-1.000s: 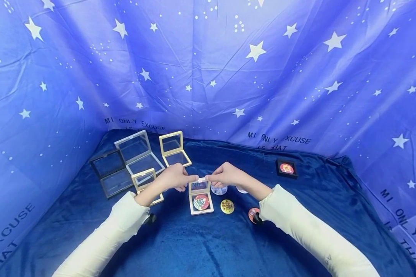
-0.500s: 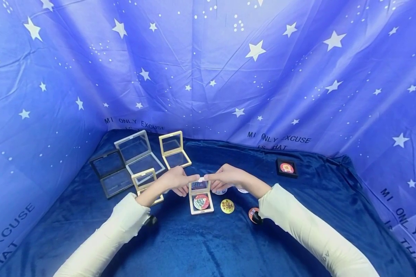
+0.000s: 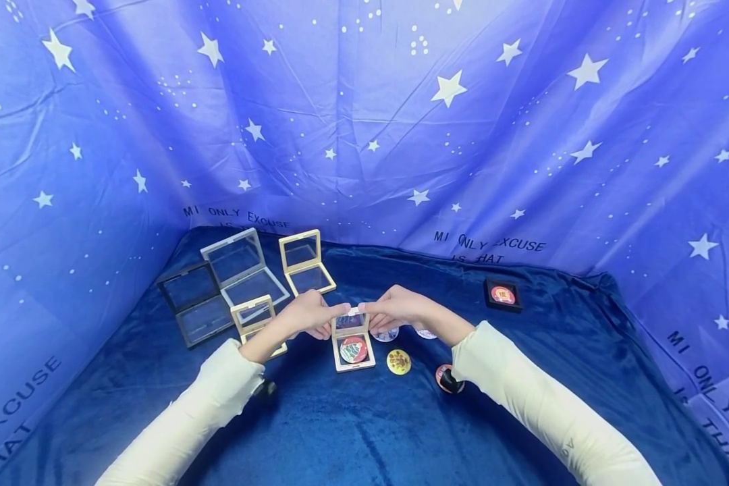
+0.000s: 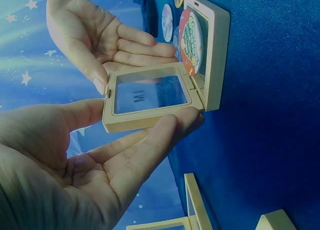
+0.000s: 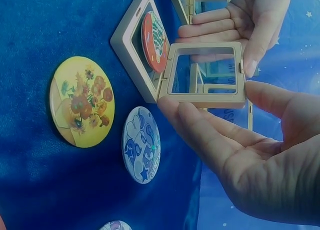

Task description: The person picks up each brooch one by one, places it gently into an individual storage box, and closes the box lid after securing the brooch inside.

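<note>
A hinged cream display case (image 3: 356,368) stands open on the blue cloth, its lid (image 4: 120,125) raised. A round red, green and white badge (image 3: 354,349) lies on the clear film of its base. My left hand (image 3: 306,314) holds the lid's left side, thumb at the top edge and fingers low near the hinge. The right hand (image 3: 401,309) mirrors this grip on the right side, as the right wrist view shows. Right of the case lie a yellow sunflower badge (image 5: 82,102) and a blue-and-white badge (image 5: 141,145), the latter partly behind my right hand in the head view.
Several open, hinged display cases stand at left: black (image 3: 197,304), grey (image 3: 243,266) and cream ones (image 3: 304,260). A black case (image 3: 503,295) holding a red badge sits at far right. Another pale badge (image 3: 425,333) and an orange-red badge (image 3: 443,376) lie near my right wrist.
The cream case, held by both hands, has shifted slightly away from me. Its lid remains raised and both hands keep their grip.
</note>
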Motion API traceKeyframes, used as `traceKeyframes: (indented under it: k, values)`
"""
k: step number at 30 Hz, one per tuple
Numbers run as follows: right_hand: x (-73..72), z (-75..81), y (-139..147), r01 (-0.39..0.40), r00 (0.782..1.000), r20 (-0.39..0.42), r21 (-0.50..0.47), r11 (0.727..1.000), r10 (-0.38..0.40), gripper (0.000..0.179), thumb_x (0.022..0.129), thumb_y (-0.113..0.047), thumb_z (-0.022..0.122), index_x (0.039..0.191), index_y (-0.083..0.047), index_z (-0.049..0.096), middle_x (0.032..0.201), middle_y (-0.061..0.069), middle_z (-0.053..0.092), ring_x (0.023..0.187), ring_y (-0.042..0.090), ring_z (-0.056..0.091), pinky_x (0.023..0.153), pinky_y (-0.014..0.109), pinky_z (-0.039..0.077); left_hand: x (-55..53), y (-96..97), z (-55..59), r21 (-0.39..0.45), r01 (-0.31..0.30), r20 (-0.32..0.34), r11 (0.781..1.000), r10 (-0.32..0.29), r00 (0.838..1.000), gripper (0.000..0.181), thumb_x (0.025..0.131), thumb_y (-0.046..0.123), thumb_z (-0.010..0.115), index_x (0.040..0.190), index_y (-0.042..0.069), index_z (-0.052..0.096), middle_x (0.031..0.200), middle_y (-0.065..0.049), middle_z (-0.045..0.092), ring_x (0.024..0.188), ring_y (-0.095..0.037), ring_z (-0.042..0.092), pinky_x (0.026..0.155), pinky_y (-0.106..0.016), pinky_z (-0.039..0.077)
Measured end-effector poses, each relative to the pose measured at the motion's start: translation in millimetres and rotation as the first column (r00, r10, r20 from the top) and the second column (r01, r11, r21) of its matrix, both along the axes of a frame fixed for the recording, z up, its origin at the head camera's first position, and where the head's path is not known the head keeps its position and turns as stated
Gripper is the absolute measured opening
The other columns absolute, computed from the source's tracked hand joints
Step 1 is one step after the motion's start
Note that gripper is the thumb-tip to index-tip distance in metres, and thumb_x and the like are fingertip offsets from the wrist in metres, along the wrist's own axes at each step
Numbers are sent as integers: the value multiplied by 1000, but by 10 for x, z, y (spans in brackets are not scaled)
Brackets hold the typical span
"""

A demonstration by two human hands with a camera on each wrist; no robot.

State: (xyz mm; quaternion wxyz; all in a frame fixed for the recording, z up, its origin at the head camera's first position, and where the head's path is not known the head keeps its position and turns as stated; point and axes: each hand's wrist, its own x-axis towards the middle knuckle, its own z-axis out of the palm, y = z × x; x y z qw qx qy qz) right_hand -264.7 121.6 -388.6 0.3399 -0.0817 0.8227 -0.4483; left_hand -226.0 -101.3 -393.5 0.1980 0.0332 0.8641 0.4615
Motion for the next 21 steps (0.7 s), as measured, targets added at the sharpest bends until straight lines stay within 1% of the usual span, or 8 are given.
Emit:
traceKeyframes:
  k: [5, 11, 16, 21]
  values:
    - [-20, -11, 3, 7, 1000, 21, -4, 1000, -7, 45, 101, -34, 64, 109, 9, 74, 106, 25, 76, 100, 30, 76, 89, 38, 61, -21, -6, -23, -7, 3, 0, 1000, -3, 1000, 53, 98, 40, 66, 68, -3, 67, 69, -16, 74, 74, -32, 77, 70, -39, 63]
    - [-22, -24, 3, 5, 1000, 21, -12, 1000, -5, 44, 100, -34, 65, 107, 9, 75, 106, 24, 76, 101, 31, 76, 91, 40, 60, -45, -33, -37, -7, 22, 0, 1000, -22, 1000, 54, 98, 41, 65, 70, -5, 69, 70, -16, 74, 73, -31, 77, 70, -39, 64]
    - [-26, -18, 13, -8, 1000, 29, -11, 1000, 8, 42, 99, -34, 67, 108, 7, 75, 106, 23, 76, 102, 29, 76, 92, 39, 59, -53, -57, -15, -4, 49, 36, 999, -48, 998, 55, 98, 43, 66, 77, -7, 72, 78, -20, 76, 79, -32, 77, 74, -40, 63]
    - [-37, 0, 41, -58, 998, 37, -12, 998, 58, 42, 98, -33, 67, 110, 7, 75, 110, 22, 76, 106, 28, 74, 95, 38, 58, -53, -77, 16, -19, 96, 70, 995, -94, 993, 56, 98, 44, 65, 87, -11, 74, 88, -24, 76, 84, -33, 77, 77, -40, 63]
